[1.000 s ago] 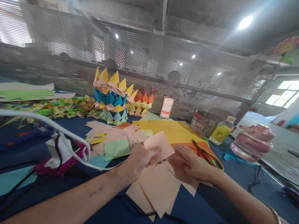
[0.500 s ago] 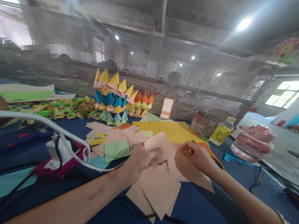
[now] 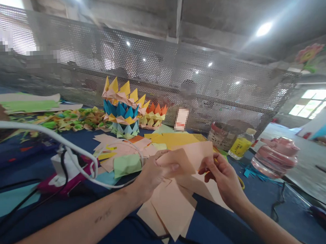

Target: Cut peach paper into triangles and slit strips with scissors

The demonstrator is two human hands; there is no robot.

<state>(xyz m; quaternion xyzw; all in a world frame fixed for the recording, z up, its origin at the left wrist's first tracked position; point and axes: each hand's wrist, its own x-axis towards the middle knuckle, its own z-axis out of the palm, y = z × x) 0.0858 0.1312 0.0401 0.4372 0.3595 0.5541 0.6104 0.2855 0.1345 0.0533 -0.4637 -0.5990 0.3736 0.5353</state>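
Note:
My left hand [image 3: 152, 174] is closed on a folded peach paper square [image 3: 178, 160], thumb on top. My right hand [image 3: 222, 177] pinches a second peach paper sheet [image 3: 200, 152] by its lower edge and holds it up behind the first. Both hover above a loose pile of peach paper squares [image 3: 172, 208] lying on the blue tablecloth [image 3: 34, 199].
A stack of folded paper crowns [image 3: 122, 111] stands at the back, with yellow and orange sheets [image 3: 177, 139] in front. A white cable [image 3: 58, 141] loops at left. At right stand a small bottle [image 3: 241, 144], a basket [image 3: 223, 132] and a pink-lidded jar [image 3: 275, 156]. A perforated metal screen [image 3: 163, 71] backs the table.
My right hand rose off the table, picked up a peach sheet and lifted it to the piece in my left hand. The scissors that lay by it are now mostly hidden.

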